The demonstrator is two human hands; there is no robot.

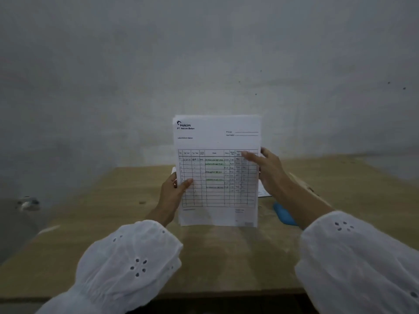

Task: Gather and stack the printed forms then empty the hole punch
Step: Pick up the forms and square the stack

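Forms: the printed forms are being held upright at frame centre, long axis vertical, above the desk.
Hands: the side edges are being pinched by the left hand and the right hand.
Punch: a blue object, probably the punch, is being half hidden at lower right, nearer the right hand.

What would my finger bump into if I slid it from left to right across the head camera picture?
small blurry grey thing → left hand → printed forms, held upright → right hand. I left out the blue thing, because the right hand overlaps it sideways.
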